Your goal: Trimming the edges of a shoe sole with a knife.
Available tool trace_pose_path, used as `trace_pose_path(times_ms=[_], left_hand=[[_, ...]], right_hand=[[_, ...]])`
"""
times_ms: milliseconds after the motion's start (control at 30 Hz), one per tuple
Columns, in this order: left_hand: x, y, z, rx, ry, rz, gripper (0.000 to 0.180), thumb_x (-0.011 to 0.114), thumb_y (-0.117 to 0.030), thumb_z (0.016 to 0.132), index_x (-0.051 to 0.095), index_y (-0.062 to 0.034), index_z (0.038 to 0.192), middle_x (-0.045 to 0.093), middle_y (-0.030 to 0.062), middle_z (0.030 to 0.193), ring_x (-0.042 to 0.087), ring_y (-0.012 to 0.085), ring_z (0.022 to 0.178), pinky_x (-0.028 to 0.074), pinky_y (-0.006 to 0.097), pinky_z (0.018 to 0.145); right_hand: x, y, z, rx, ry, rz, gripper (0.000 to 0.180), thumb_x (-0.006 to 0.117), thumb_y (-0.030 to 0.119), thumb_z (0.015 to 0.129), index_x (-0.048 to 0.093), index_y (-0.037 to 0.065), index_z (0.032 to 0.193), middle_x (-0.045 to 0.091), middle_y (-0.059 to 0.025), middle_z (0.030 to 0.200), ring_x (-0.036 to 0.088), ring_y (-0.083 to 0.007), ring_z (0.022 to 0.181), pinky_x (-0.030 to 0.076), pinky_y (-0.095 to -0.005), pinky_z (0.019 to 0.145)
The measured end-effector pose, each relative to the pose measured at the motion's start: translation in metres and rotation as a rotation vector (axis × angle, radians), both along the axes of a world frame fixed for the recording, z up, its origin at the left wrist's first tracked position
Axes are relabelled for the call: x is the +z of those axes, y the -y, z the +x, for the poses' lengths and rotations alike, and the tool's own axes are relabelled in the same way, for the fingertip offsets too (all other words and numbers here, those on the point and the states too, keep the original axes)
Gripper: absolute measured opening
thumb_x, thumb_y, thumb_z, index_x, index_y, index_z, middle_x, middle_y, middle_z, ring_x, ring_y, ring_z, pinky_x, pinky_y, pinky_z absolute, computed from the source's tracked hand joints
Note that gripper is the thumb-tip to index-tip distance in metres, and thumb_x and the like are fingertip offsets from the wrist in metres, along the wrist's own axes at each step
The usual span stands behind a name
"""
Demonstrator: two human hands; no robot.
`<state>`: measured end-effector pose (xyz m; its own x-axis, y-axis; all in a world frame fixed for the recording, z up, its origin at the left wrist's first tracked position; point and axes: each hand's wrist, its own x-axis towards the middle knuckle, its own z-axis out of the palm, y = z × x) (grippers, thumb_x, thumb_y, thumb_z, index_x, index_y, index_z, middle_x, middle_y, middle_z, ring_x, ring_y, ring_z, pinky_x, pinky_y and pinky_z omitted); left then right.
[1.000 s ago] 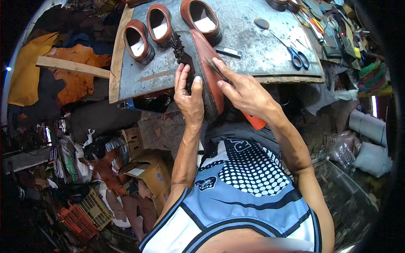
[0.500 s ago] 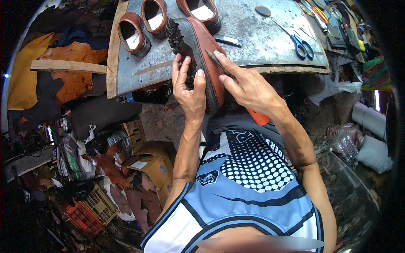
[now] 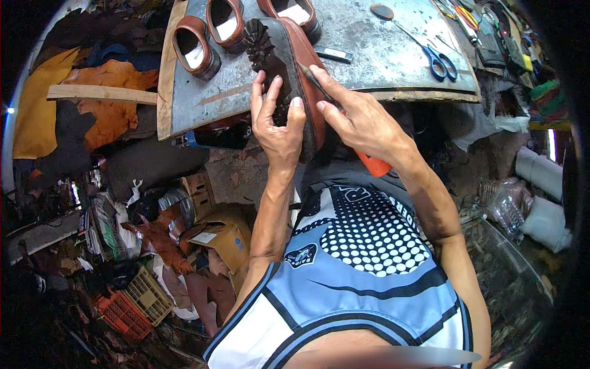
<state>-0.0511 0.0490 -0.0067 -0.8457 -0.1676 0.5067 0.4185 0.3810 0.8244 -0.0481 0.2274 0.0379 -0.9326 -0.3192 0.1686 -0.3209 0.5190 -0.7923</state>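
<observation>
My left hand (image 3: pixel 278 126) is wrapped round a shoe (image 3: pixel 314 101) held tilted over the table's near edge. Its black lugged sole (image 3: pixel 279 77) faces left, the stitched reddish-brown leather upper right. My right hand (image 3: pixel 362 120) grips a slim tool (image 3: pixel 307 72), whose narrow tip touches the shoe near the seam between sole and upper. Fingers hide most of that tool. Something orange (image 3: pixel 373 163) shows beneath the right hand; whether it belongs to the tool I cannot tell. Three brown shoes stand beyond: one (image 3: pixel 195 50) at left, another (image 3: pixel 225 27) beside it, a third (image 3: pixel 295 15) behind the held shoe.
On the metal-topped table (image 3: pixel 375 61) lie blue-handled scissors (image 3: pixel 441 66), a small dark flat box (image 3: pixel 334 55) and an oval piece (image 3: pixel 381 11). Tools crowd the right edge. A wooden slat (image 3: pixel 101 94), leather pieces (image 3: pixel 114 80), a cardboard box (image 3: pixel 224 243) and plastic crates (image 3: pixel 147 295) fill the left.
The shoe has turned slightly, showing more of its sole. The tool's tip and my right hand have shifted a little up along the upper's edge. My left hand keeps its hold.
</observation>
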Motion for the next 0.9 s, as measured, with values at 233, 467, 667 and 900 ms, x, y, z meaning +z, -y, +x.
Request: trace_pose_path(times_ms=[233, 467, 667, 900], left_hand=[[-0.003, 0.001, -0.002, -0.006, 0.015, 0.050, 0.045, 0.070, -0.010, 0.083, 0.067, 0.0016, 0.126, 0.050, 0.0258, 0.146, 0.051, 0.0361, 0.133, 0.039, 0.044, 0.111], [-0.003, 0.002, -0.003, 0.003, 0.009, 0.039, 0.045, 0.070, -0.008, 0.082, 0.067, 0.0014, 0.126, 0.049, 0.0260, 0.147, 0.050, 0.0363, 0.134, 0.039, 0.044, 0.112], [-0.003, 0.001, -0.004, 0.000, -0.019, -0.004, 0.045, 0.069, -0.008, 0.083, 0.067, 0.0009, 0.127, 0.049, 0.0261, 0.147, 0.050, 0.0363, 0.135, 0.039, 0.044, 0.112], [-0.001, 0.001, -0.003, -0.008, -0.027, 0.030, 0.045, 0.069, -0.008, 0.083, 0.066, 0.0010, 0.127, 0.049, 0.0263, 0.147, 0.051, 0.0360, 0.134, 0.041, 0.044, 0.110]], right_hand=[[0.005, 0.000, 0.007, 0.035, 0.091, 0.047, 0.059, 0.053, 0.022, 0.097, 0.037, 0.003, 0.151, 0.068, -0.0314, 0.095, 0.067, -0.0474, 0.086, 0.054, -0.0519, 0.080], [0.003, 0.000, 0.014, 0.036, 0.086, 0.043, 0.059, 0.054, 0.023, 0.097, 0.036, 0.002, 0.150, 0.067, -0.0317, 0.094, 0.067, -0.0481, 0.085, 0.054, -0.0521, 0.079], [-0.002, 0.002, 0.011, 0.025, 0.038, -0.015, 0.059, 0.053, 0.022, 0.098, 0.036, 0.001, 0.150, 0.067, -0.0321, 0.093, 0.067, -0.0472, 0.085, 0.053, -0.0513, 0.079], [0.004, 0.004, 0.014, 0.013, 0.172, 0.001, 0.061, 0.055, 0.021, 0.099, 0.035, 0.009, 0.155, 0.064, -0.0301, 0.122, 0.069, -0.0343, 0.078, 0.054, -0.0410, 0.079]])
